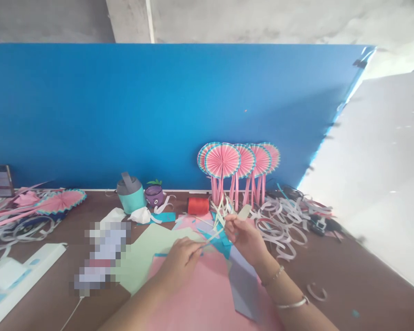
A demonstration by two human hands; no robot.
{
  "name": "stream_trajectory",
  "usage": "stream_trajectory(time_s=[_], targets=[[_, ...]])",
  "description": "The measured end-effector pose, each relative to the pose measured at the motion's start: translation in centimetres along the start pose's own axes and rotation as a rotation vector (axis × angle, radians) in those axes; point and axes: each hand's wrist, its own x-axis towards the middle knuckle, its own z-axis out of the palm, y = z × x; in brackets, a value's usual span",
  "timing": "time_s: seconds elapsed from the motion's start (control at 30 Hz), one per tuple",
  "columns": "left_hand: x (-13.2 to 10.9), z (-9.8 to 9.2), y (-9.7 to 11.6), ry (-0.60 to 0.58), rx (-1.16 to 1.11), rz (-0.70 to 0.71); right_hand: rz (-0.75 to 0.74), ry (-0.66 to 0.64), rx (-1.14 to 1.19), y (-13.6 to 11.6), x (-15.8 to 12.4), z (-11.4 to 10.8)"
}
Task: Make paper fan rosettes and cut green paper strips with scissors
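Note:
Between my hands runs a thin pale paper strip (214, 235). My left hand (183, 256) is closed on its lower end, over a large pink sheet (203, 289) with a blue strip along its top edge. Fingers pinched, my right hand (240, 232) holds the upper end. Green paper (141, 253) lies to the left under the pink sheet, and a grey-purple sheet (244, 285) lies to the right. Blue paper pieces (222, 241) and pale cut strips (221, 209) are behind the hands.
Pink pleated paper fans (222, 161) stand against the blue partition (141, 115). A red thread spool (198, 206), purple pot (154, 196) and teal bottle (131, 197) stand behind. Curled strips (279, 220) lie right; a white power strip (31, 280) lies left.

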Motion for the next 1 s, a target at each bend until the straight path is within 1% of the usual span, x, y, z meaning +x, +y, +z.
stream_trajectory(time_s=[0.03, 0.1, 0.13, 0.17, 0.2, 0.23, 0.27, 0.3, 0.33, 0.37, 0.4, 0.43, 0.47, 0.53, 0.63, 0.7, 0.73, 0.8, 0.83, 0.87, 0.93, 1.0], targets=[[0.1, -0.1, -0.2, 0.045, 0.066, 0.032, -0.010, 0.026, -0.094, 0.1, 0.1, -0.1], [0.2, -0.3, -0.5, 0.074, 0.127, 0.044, -0.065, 0.144, -0.362, 0.4, 0.3, -0.2], [0.2, -0.3, -0.4, 0.073, 0.139, 0.037, -0.136, 0.216, -0.527, 0.5, 0.3, -0.1], [0.2, -0.3, -0.4, 0.068, 0.153, 0.034, -0.239, 0.273, -0.697, 0.7, 0.2, 0.1], [0.1, -0.2, -0.3, 0.065, 0.174, 0.041, -0.362, 0.292, -0.854, 0.8, 0.0, 0.4], [0.1, -0.1, -0.2, 0.066, 0.202, 0.057, -0.493, 0.261, -0.987, 0.9, -0.3, 0.7], [0.1, 0.0, -0.1, 0.073, 0.231, 0.080, -0.586, 0.162, -1.077, 1.0, -0.6, 1.1], [0.0, 0.1, 0.0, 0.082, 0.258, 0.101, -0.637, 0.028, -1.127, 1.2, -0.9, 1.6], [0.0, 0.2, 0.0, 0.092, 0.281, 0.119, -0.643, -0.115, -1.159, 1.4, -1.2, 2.0], [0.0, 0.3, 0.0, 0.098, 0.302, 0.128, -0.636, -0.218, -1.180, 1.6, -1.5, 2.5], [0.0, 0.3, 0.0, 0.102, 0.320, 0.129, -0.618, -0.269, -1.198, 1.8, -1.6, 2.8], [0.0, 0.3, -0.1, 0.104, 0.336, 0.124, -0.592, -0.280, -1.219, 2.0, -1.7, 3.1], [0.0, 0.3, -0.1, 0.109, 0.349, 0.114, -0.574, -0.264, -1.235, 2.2, -1.7, 3.4], [0.1, 0.1, -0.2, 0.118, 0.364, 0.095, -0.526, -0.201, -1.238, 2.4, -1.5, 3.5], [0.2, -0.2, -0.4, 0.137, 0.375, 0.034, -0.409, -0.087, -1.144, 2.4, -1.0, 3.1], [0.2, -0.5, -0.4, 0.143, 0.386, -0.021, -0.262, -0.001, -1.077, 2.3, -0.7, 2.4], [0.2, -0.6, -0.4, 0.135, 0.390, -0.038, -0.159, 0.028, -1.058, 2.3, -0.6, 2.0], [0.0, -0.8, -0.2, 0.087, 0.383, -0.031, 0.074, 0.005, -1.007, 2.1, -0.3, 1.1], [-0.1, -0.8, -0.1, 0.050, 0.372, -0.011, 0.164, -0.022, -0.979, 2.1, -0.2, 0.8], [-0.2, -0.9, 0.1, 0.007, 0.363, 0.010, 0.223, -0.047, -0.950, 2.0, -0.1, 0.4], [-0.4, -0.9, 0.5, -0.077, 0.362, 0.037, 0.275, -0.074, -0.910, 1.9, -0.1, 0.0], [-0.5, -0.9, 0.7, -0.138, 0.390, 0.049, 0.280, -0.074, -0.908, 1.8, -0.1, -0.1]])
